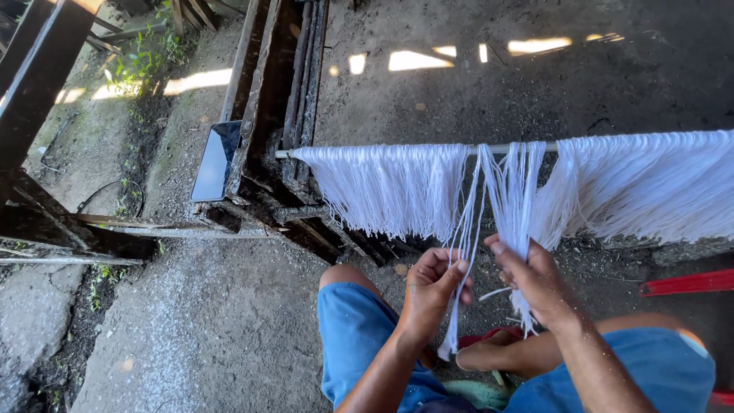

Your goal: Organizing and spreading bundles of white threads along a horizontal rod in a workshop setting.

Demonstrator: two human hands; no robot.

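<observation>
White threads (pixel 501 183) (hung from rod (pixel 505 148)) | left fingers (pixel 451 269) pinch one strand | right fingers (pixel 511 256) clamp a bunch

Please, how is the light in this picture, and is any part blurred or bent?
Head view: sun patches glare on the shaded ground; the white threads and both hands, left hand and right hand, look sharp; the rod curves slightly from the wide lens.

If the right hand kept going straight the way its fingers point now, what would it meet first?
The right hand points up toward the rod. It would likely meet first the narrow bunch of white threads it already grips, then the rod, though depth is hard to judge.
</observation>
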